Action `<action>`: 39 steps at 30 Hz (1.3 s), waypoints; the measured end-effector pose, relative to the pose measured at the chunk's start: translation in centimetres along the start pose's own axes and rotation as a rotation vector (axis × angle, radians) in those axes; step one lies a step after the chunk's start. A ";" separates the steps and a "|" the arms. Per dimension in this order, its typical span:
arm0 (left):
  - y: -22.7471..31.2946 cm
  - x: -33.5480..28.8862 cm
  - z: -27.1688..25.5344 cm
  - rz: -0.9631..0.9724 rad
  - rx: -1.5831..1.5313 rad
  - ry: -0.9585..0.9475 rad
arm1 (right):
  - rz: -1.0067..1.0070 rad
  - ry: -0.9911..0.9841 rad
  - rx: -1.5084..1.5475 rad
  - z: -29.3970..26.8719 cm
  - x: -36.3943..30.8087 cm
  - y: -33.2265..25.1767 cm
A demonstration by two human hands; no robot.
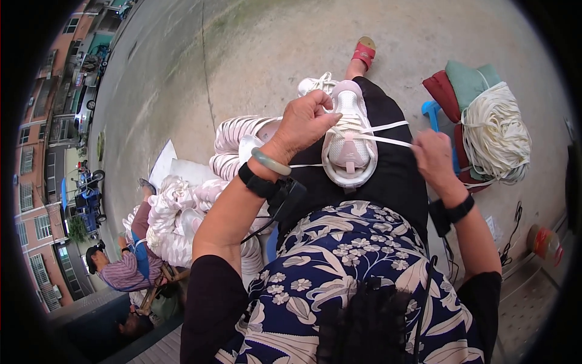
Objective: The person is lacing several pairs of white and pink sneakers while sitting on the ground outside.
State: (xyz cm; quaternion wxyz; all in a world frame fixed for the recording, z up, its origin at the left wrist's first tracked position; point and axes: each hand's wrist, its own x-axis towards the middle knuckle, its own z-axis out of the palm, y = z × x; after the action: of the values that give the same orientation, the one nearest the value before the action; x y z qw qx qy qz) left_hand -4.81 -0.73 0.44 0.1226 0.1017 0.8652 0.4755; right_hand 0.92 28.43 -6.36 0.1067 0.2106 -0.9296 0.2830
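Note:
A white and pale pink sneaker [357, 159] rests on my lap, its toe pointing away from me. White shoelace [388, 141] crosses its upper, and one strand stretches right into my right hand [435, 155], whose fingers are closed on it. Another lace strand lies loose above that one, across my dark trousers. My left hand [307, 119] is at the sneaker's left side, fingers curled and thumb against the lacing; what it pinches, if anything, is hidden. Just beyond it is a second white sneaker [312, 85], partly covered by the first.
Stacked white and pink sneakers [239, 142] and bundled shoe pieces [176, 212] stand at my left. A thick hank of white laces [498, 133] lies at right beside red and green cloth [470, 82]. A plastic bottle [545, 244] is at far right. Another person [124, 267] sits at left.

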 end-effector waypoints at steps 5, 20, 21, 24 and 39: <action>-1.2 0.1 1.8 0.044 0.096 -0.017 | 0.150 -0.108 -0.198 -1.3 -7.9 9.0; -3.5 -3.4 3.9 0.088 0.241 0.142 | 0.221 0.055 0.462 1.1 3.4 2.2; -3.3 -3.5 4.0 0.102 0.255 0.152 | 0.216 0.028 0.491 1.1 4.4 0.4; -3.3 -3.7 4.0 0.158 0.322 0.161 | 0.176 0.008 0.591 1.4 6.0 -4.3; -1.0 -2.1 4.9 0.562 0.548 0.204 | 0.140 0.014 0.568 3.3 5.9 -3.3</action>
State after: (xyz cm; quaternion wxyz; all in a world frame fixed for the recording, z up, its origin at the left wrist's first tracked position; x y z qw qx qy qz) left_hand -1.39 2.05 -2.74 -0.1306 0.3155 0.9061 0.2497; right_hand -3.13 22.10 -5.58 0.0302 0.1655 -0.8247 0.5399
